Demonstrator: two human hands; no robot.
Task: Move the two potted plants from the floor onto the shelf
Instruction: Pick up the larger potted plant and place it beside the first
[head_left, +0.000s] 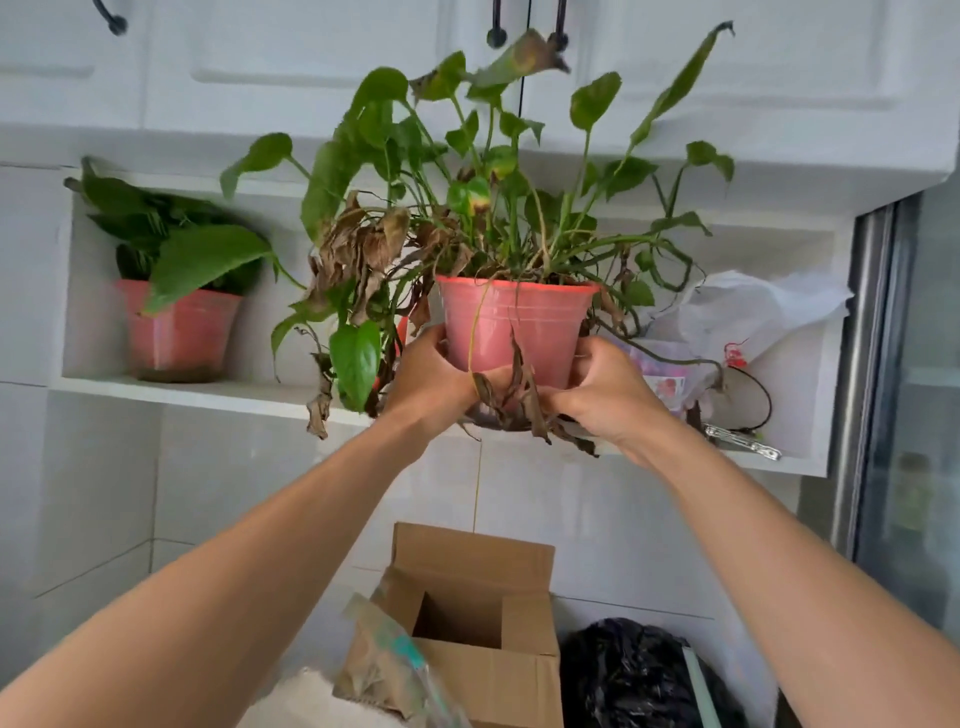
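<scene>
Far to the left of the left hand, a first plant (171, 249) stands upright in a pink pot at the left end of the shelf (208, 392), its broad green leaves filling that corner of the niche. It is well apart from both hands.

The left hand (431, 376) is raised to shelf height and grips the lower left side of the second pot (514, 330) — fingers curled round the far side, thumb across the near wall by the base. Just left of this hand, green and withered brown leaves droop past the shelf's front edge.

Between the two hands the pink pot sits upright, held at the shelf's front edge; whether its base touches the board cannot be told, since dry leaves and the hands hide the bottom. The second plant (498, 171) spreads wide above both hands, long stems reaching up in front of the white cupboard doors (291, 57).

The right hand (605, 389) grips the pot's lower right side, fingers bent round the wall and thumb under the base — dead brown leaves hang between it and the left hand.

Just right of the right hand, on the shelf, lie a white plastic bag (748, 312) and a loop of black cable (753, 400).

Below the hands stand an open cardboard box (483, 597) and, right of it, a black bag (639, 675).
</scene>
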